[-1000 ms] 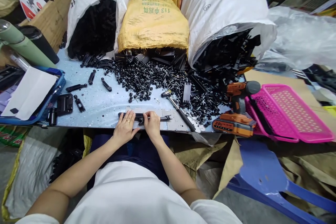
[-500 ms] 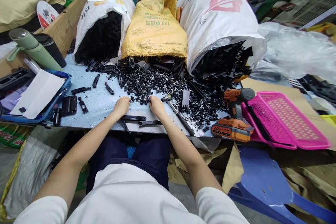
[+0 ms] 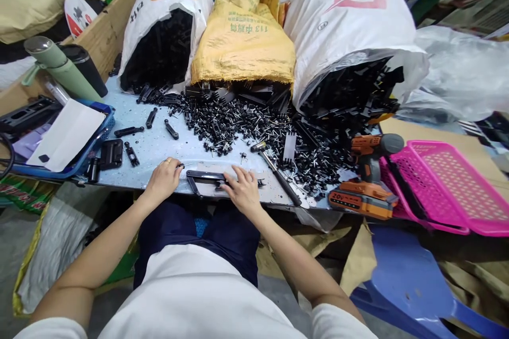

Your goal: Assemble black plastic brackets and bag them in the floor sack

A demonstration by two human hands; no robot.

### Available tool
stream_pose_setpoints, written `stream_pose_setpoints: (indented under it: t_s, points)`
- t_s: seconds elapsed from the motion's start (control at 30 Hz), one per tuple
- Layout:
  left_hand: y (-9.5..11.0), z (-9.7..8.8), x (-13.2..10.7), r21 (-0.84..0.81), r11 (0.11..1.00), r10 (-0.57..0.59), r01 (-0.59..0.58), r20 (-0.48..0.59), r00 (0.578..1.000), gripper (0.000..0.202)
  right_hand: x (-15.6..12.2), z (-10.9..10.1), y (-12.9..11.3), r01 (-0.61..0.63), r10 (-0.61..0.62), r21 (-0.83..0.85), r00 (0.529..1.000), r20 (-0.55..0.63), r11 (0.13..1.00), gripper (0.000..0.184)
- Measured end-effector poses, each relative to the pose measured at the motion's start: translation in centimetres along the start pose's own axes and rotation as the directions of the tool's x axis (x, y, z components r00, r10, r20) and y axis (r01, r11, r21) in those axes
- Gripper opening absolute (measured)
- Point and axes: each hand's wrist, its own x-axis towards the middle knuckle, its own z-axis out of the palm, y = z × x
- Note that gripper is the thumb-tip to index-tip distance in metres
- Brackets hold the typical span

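A long black plastic bar assembly (image 3: 207, 176) lies at the near edge of the pale blue table (image 3: 159, 148). My left hand (image 3: 164, 179) rests just left of it, fingers curled and pinched on a small black rivet with a metal pin. My right hand (image 3: 244, 189) lies on the right part of the bar, fingers spread and pressing it down. Behind the hands spreads a heap of small black rivets (image 3: 238, 122).
Three sacks stand at the back: white (image 3: 167, 16), yellow (image 3: 242, 26), white (image 3: 350, 21), spilling black parts. A hammer (image 3: 276, 172) lies right of my hand, then an orange cordless drill (image 3: 368, 175) and pink baskets (image 3: 437, 180). A blue tray with paper (image 3: 63, 137) sits left.
Both hands came back from the rivet heap to the near edge. The left hand now pinches a rivet and the right hand lies on the black bar.
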Motion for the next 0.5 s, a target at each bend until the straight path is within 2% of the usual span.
stream_pose_setpoints:
  t_s: [0.07,0.17,0.27,0.37,0.43,0.5]
  points:
    - [0.1,-0.5,-0.3,0.046,0.997,0.059,-0.062,0.063,0.996,0.02,0.8,-0.4,2.7,-0.047,0.046,-0.025,0.998,-0.04,0.999,0.033]
    - [0.6,-1.3,-0.2,0.167,0.976,0.114,-0.143,0.168,0.979,0.021,3.7,-0.3,6.3,-0.138,0.133,-0.07,0.989,-0.072,0.988,0.037]
    - [1.9,-1.9,0.4,0.278,0.938,0.14,-0.207,0.243,0.96,0.026,6.8,0.5,8.4,-0.195,0.198,-0.1,0.98,0.023,0.976,0.033]
    - [3.2,-1.9,1.2,0.294,0.921,0.177,-0.255,0.267,0.947,0.029,8.5,0.9,8.8,-0.215,0.219,-0.05,0.968,0.122,0.975,0.02]
    - [3.4,-1.5,1.5,0.267,0.924,0.203,-0.274,0.266,0.942,0.029,8.5,0.7,8.4,-0.217,0.21,0.062,0.971,0.111,0.974,0.014]
    - [2.8,-0.7,1.4,0.228,0.93,0.238,-0.289,0.229,0.944,0.027,7.7,0.2,7.3,-0.184,0.174,0.258,0.983,0.059,0.948,0.014]
